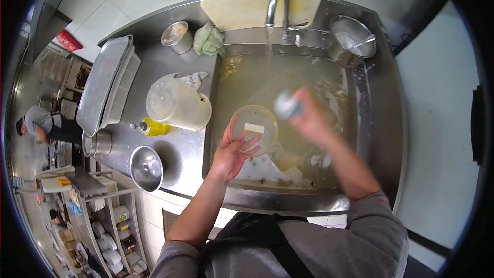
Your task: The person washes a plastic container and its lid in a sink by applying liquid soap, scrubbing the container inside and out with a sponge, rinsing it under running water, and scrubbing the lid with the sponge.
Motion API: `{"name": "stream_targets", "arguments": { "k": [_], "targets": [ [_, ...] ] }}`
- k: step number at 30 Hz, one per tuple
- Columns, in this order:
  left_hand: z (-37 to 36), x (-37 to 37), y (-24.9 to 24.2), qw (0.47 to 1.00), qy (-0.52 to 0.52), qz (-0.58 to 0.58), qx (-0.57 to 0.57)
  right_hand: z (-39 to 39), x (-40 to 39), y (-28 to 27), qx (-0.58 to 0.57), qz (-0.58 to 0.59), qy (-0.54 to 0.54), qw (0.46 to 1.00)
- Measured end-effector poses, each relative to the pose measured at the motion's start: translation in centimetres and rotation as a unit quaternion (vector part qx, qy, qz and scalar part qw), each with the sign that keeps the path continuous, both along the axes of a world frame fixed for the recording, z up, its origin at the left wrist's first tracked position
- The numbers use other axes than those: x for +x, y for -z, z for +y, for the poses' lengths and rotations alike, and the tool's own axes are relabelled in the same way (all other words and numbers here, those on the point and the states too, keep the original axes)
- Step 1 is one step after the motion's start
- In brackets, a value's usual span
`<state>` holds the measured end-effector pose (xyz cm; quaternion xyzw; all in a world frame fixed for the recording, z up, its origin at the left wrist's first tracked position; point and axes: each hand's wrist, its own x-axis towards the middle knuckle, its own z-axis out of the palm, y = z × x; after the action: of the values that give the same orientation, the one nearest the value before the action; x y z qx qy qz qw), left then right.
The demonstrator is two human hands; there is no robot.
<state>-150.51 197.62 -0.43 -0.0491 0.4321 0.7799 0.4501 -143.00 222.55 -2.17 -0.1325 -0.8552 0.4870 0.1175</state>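
My left hand (235, 155) holds a round clear lid (265, 144) with a pale label (254, 128) over the sink. Its fingers show behind and through the lid. To the right, my right hand (310, 116) is blurred by motion, closed on a small white and grey-blue scrubber (287, 106), raised above the water and apart from the lid. Murky water with food bits fills the sink (303, 77). From the faucet (277, 7) a stream runs into it.
Left counter: a large plastic tub (177, 104), a yellow soap bottle (154, 127), a steel bowl (146, 168), stacked trays (108, 82), a green cloth (208, 39) and a metal container (177, 37). A pot (351, 41) stands at the sink's back right corner. People are far left.
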Motion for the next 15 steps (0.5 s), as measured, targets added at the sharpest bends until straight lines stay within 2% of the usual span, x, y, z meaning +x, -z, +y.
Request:
{"name": "stream_targets", "arguments": {
  "k": [1,2,4,6,8,10,11,12,14,15],
  "targets": [
    [0.6,0.2,0.5,0.999,0.029,0.016,-0.001,-4.5,0.7,1.5,-0.069,-0.032,0.002,0.997],
    [1.0,0.5,1.3,0.998,0.058,0.033,-0.004,-7.3,1.0,3.4,0.027,0.061,-0.016,0.998],
    [1.8,1.0,2.7,0.992,0.091,0.08,-0.038,-10.0,0.6,1.9,0.102,0.161,-0.028,0.981],
    [2.2,1.3,2.1,0.981,0.12,0.111,-0.107,-9.2,0.1,2.6,0.153,0.173,0.009,0.973],
    [2.5,1.8,0.9,0.976,0.15,0.106,-0.116,-8.1,0.2,3.5,0.201,0.184,0.044,0.961],
    [3.0,2.4,0.2,0.969,0.148,0.164,-0.108,-7.1,1.5,4.2,0.146,0.062,0.145,0.977],
    [3.2,2.7,-0.2,0.963,0.166,0.183,-0.108,-8.0,2.4,4.9,0.161,0.082,0.208,0.961],
    [3.1,2.9,0.1,0.961,0.175,0.187,-0.105,-9.0,3.6,5.6,0.163,0.084,0.218,0.959],
    [2.7,3.3,0.8,0.953,0.177,0.234,-0.069,-10.7,5.4,5.5,0.101,-0.05,0.239,0.964],
    [2.5,3.8,1.3,0.951,0.187,0.236,-0.067,-10.5,5.4,5.5,0.1,-0.049,0.249,0.962]
  ]
}}
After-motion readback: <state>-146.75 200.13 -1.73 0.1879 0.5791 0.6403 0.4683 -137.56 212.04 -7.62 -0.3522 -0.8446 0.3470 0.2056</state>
